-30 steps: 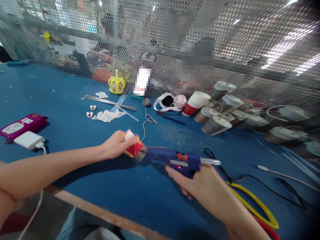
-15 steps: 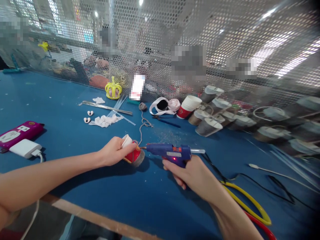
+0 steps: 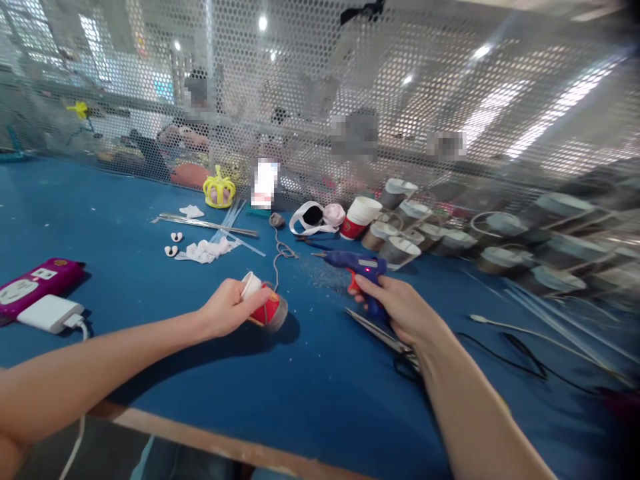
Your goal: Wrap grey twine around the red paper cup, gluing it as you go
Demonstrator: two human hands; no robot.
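Blue felt-looking table top (image 3: 125,200), and the red paper cup (image 3: 265,311) lies tipped on its side on it, near the front edge, with the left hand (image 3: 227,310) curled round its rim end, fingers closed on it. The right hand (image 3: 395,308) is wrapped tight around the grip of the blue glue gun (image 3: 356,263), nozzle pointing left and held up and well apart from the cup. A grey cord (image 3: 280,250) trails from the cup toward the mesh. My take: pin the cup firmly so it can't roll, keep fingertips off the band where hot glue goes, and watch the scissors (image 3: 380,333) lying right under that wrist
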